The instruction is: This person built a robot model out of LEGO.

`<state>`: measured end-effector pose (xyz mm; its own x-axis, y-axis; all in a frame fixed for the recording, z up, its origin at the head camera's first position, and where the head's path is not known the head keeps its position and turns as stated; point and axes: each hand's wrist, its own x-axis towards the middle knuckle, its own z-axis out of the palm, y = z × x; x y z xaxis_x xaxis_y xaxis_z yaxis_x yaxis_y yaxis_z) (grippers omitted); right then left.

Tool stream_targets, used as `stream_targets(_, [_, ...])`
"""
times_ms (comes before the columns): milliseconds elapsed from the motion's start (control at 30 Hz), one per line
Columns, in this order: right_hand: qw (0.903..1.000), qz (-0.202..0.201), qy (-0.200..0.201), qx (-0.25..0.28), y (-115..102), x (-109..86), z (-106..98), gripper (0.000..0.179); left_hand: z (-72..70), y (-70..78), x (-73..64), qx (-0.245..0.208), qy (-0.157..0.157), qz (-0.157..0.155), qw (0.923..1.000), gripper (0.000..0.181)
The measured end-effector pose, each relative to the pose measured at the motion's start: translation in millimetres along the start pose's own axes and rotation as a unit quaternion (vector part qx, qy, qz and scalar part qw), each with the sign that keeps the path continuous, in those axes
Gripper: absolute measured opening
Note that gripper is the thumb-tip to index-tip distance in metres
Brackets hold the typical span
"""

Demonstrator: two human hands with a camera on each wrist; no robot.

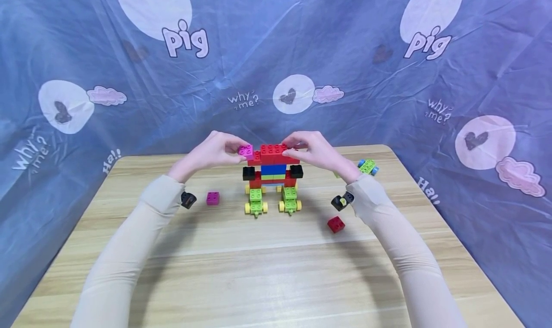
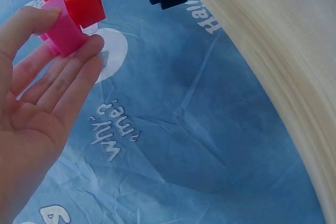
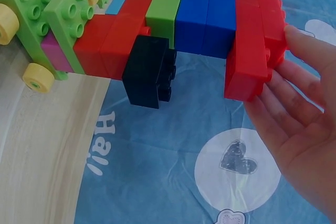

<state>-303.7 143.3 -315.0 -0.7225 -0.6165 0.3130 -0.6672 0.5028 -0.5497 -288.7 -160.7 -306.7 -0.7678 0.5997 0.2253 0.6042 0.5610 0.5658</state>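
Observation:
A toy-brick figure stands on the table, with blue bricks (image 1: 273, 169) in its middle and a red crosspiece on top. My left hand (image 1: 215, 148) pinches a pink brick (image 1: 246, 150) between thumb and fingers at the crosspiece's left end. In the left wrist view the pink brick (image 2: 65, 27) meets the red brick (image 2: 84, 1) beside it. At the opposite end, my right hand (image 1: 315, 148) holds the upper red brick (image 1: 272, 149), its fingers reaching round to the lower red brick (image 3: 247, 72). Black bricks (image 1: 248, 173) jut from both sides, above green wheeled feet (image 1: 256, 207).
A magenta brick (image 1: 213, 198) lies on the wooden table (image 1: 258, 280) left of the figure. Front right of it is a loose red brick (image 1: 336, 224). A green piece with blue wheels (image 1: 368, 167) sits behind my right forearm. Patterned blue cloth (image 1: 241, 45) hangs around the table.

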Motion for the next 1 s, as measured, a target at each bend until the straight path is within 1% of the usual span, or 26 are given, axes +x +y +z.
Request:
stream_targets(200, [1.0, 0.007, -0.001, -0.004, -1, 0.2, 0, 0.03, -1.1, 2.0, 2.6, 0.04, -0.006, 0.021, 0.999, 0.032])
stream_targets(300, [0.9999, 0.009, 0.0, -0.005, -1, 0.6, 1, 0.03, -3.2, 5.8, 4.2, 0.057, -0.015, 0.029, 0.9978, 0.032])
stream_targets(467, [0.9999, 0.009, 0.001, -0.004, -1, 0.9, 1, 0.029, -5.9, 12.8, 5.4, 0.086, -0.029, 0.023, 0.9956, 0.032])
stream_targets(600, [0.9999, 0.012, -0.001, -0.001, -2, 0.6, 1, 0.029, -4.3, 11.8, 3.3, 0.092, -0.032, 0.017, 0.9951, 0.033])
stream_targets(733, [0.9999, 0.01, 0.0, 0.0, -2, 0.8, 1, 0.029, -1.3, 6.3, -0.7, 0.067, -0.016, 0.007, 0.9976, 0.037])
stream_targets(833, [1.0, 0.008, 0.003, 0.0, -2, 0.9, 1, 0.03, 0.2, 2.0, -3.8, 0.035, 0.001, -0.013, 0.9993, 0.04])
stream_targets(900, [1.0, 0.007, 0.003, 0.002, -1, 0.3, 1, 0.03, 0.7, -0.4, -5.8, 0.02, 0.012, -0.026, 0.9994, 0.042])
stream_targets(1000, [0.9999, 0.008, 0.006, 0.005, 1, -2.4, 0, 0.03, 0.5, -3.7, -8.5, 0.008, 0.025, -0.036, 0.999, 0.042])
